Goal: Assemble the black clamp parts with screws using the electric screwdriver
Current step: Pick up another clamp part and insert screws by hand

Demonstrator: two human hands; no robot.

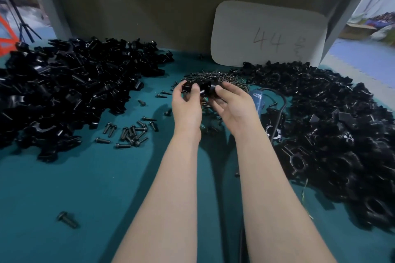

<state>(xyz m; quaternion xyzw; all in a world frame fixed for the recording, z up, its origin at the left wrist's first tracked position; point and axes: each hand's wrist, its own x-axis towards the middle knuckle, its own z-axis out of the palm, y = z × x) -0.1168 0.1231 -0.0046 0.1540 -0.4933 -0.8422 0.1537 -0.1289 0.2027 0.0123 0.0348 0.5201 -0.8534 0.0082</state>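
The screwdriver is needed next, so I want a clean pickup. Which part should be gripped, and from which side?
Likely grip the screwdriver round its blue body, coming from above with the right hand, once it lets go of the clamp. The body lies flat beside that hand; its cord loops off rightward, and the tip is hidden.

Bare teal table (85, 188) near front, clamp piles (64, 92) flanking, scattered screws (132, 130) between.

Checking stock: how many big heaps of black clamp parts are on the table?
2: left heap on the left side, right heap on the right side; more may lie out of view.
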